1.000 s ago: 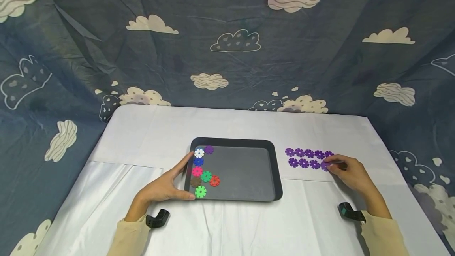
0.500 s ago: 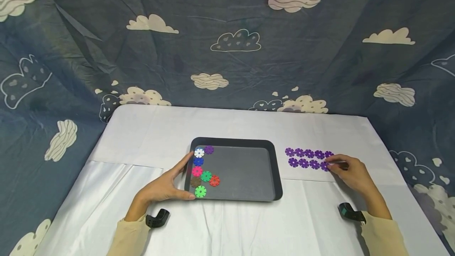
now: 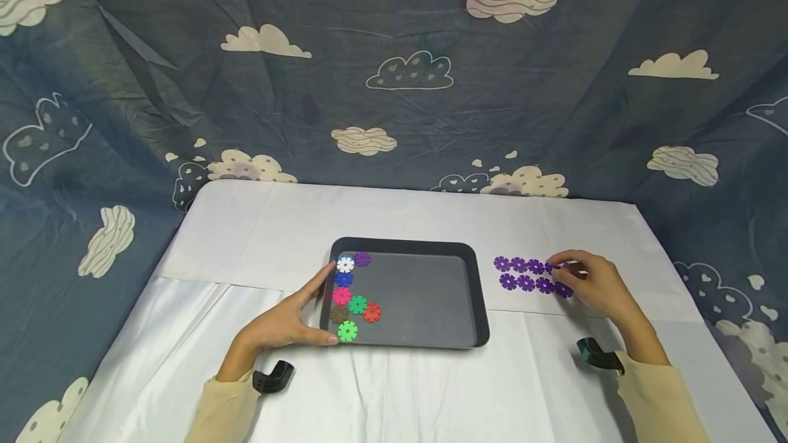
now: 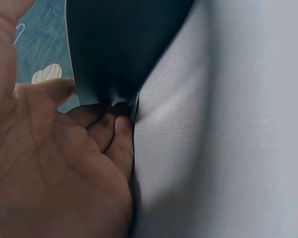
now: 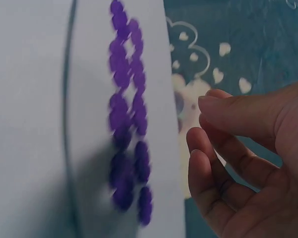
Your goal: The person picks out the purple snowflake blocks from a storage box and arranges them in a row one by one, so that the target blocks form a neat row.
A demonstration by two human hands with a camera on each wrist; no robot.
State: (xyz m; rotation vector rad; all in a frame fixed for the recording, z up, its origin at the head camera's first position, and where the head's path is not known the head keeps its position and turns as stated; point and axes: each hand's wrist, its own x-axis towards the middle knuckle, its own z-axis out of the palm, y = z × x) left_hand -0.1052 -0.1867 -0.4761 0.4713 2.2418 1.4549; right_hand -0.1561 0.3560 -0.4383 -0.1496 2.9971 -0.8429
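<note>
My left hand holds the left side of a dark grey baking tray, thumb at the front corner and index finger near the back one. Close up in the left wrist view, curled fingers rest against the tray's outer wall. Two rows of purple notched plastic discs lie right of the tray. Above their right end hovers my right hand, covering part of the back row. Its fingers are loosely bent in the right wrist view, with nothing visible between thumb and fingertips.
Along the tray's left side lie discs of several colours, among them a white disc, a pink disc and a red disc. A white cloth covers the table. Behind hangs a dark cloud-patterned curtain.
My right hand has come away from the front row's right-end disc and shifted left and back over the back row. The left hand and tray stay put.
</note>
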